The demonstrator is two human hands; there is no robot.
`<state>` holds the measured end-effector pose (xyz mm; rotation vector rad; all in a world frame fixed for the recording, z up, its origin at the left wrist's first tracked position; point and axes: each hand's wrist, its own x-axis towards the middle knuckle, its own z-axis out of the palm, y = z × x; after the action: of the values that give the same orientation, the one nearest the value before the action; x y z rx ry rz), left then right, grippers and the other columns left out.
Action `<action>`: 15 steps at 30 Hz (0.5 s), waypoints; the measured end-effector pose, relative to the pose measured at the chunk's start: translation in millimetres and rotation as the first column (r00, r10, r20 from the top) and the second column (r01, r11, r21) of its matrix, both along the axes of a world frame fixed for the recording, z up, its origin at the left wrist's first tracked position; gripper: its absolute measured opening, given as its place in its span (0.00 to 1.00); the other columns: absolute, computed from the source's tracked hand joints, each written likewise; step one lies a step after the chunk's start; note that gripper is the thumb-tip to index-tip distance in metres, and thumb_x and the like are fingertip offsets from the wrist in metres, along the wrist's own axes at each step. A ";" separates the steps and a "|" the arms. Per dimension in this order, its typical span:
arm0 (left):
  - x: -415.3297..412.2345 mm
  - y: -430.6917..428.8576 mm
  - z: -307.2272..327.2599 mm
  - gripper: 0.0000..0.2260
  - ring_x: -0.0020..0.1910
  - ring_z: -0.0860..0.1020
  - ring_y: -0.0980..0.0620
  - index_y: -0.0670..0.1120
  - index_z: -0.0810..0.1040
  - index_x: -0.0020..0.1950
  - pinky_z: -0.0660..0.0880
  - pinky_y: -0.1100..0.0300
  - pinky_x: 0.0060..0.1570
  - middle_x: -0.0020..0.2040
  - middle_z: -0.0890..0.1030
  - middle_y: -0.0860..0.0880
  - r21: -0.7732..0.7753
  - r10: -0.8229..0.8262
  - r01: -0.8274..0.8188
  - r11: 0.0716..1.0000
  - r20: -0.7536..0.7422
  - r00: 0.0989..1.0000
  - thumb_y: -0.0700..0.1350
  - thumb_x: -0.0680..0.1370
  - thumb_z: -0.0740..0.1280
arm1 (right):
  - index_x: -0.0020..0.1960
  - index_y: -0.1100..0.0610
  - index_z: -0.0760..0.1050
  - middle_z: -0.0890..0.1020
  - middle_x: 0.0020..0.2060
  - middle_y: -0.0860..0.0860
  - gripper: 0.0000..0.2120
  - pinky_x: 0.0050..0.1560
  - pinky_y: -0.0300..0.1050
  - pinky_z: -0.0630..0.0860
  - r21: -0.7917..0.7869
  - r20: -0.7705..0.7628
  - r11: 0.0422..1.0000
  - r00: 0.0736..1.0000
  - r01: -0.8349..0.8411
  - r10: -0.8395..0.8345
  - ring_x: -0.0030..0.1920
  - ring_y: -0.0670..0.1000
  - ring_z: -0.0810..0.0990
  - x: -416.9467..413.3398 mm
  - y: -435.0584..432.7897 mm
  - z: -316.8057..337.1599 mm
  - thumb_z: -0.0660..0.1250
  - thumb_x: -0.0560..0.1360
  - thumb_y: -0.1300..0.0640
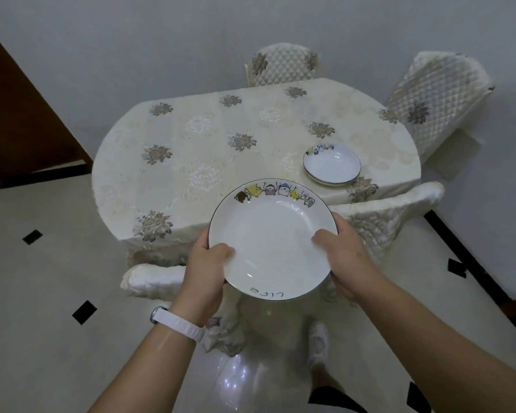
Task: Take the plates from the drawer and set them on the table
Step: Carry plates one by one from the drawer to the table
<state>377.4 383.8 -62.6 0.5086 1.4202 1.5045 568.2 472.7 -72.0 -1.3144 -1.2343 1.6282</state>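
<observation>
— Held plate (270,242)?
— Clasped at its rim by left hand (204,263) and right hand (344,257), above the bench (191,144) near edge.
— Second plate (332,163)?
— Resting on the bench, beyond the held plate.

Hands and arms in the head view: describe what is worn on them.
Both forearms are bare, with no sleeves showing. The left hand has a white ribbed-strap wristband with a silvery case at its wrist. The right hand wears nothing: no gloves or rings visible.

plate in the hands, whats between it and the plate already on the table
In the head view, only bare floral tablecloth separates the held plate from the plate on the table.
</observation>
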 end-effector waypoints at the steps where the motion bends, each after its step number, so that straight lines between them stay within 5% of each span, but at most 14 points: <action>1: 3.0 14.8 -1.0 0.24 0.50 0.81 0.42 0.48 0.76 0.63 0.79 0.51 0.42 0.54 0.83 0.44 0.006 -0.006 0.006 1.000 -0.004 1.000 0.28 0.74 0.55 | 0.53 0.43 0.78 0.86 0.48 0.50 0.20 0.51 0.59 0.81 -0.003 0.006 1.000 1.000 0.002 -0.002 0.50 0.58 0.84 2.6 15.3 -1.2 0.62 0.65 0.59; 6: 29.5 101.2 -2.3 0.23 0.53 0.80 0.40 0.49 0.75 0.64 0.79 0.50 0.40 0.56 0.82 0.44 -0.029 -0.021 0.020 0.999 -0.033 0.999 0.31 0.73 0.56 | 0.51 0.43 0.77 0.84 0.47 0.50 0.17 0.44 0.53 0.80 0.008 0.022 1.000 1.000 0.006 -0.006 0.48 0.57 0.83 29.4 99.4 1.7 0.63 0.68 0.60; 11: 66.3 186.9 7.4 0.23 0.42 0.80 0.43 0.53 0.76 0.61 0.75 0.56 0.28 0.51 0.83 0.47 -0.114 -0.052 0.053 0.992 0.013 0.999 0.32 0.75 0.56 | 0.52 0.42 0.78 0.85 0.49 0.50 0.19 0.52 0.58 0.79 -0.002 0.025 1.000 1.000 -0.018 0.018 0.51 0.57 0.83 68.2 184.5 3.1 0.62 0.65 0.58; 15: 85.3 235.5 9.6 0.24 0.27 0.74 0.47 0.50 0.74 0.64 0.69 0.61 0.19 0.52 0.79 0.40 -0.090 -0.050 0.054 0.994 0.046 0.998 0.30 0.75 0.54 | 0.51 0.44 0.78 0.85 0.47 0.49 0.18 0.39 0.49 0.79 -0.026 0.006 0.999 1.000 -0.019 0.019 0.46 0.56 0.83 83.8 236.7 4.2 0.61 0.65 0.58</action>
<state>462.7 619.3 -53.0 0.4505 1.4240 1.3941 652.1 709.4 -67.7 -1.3284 -1.2363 1.6598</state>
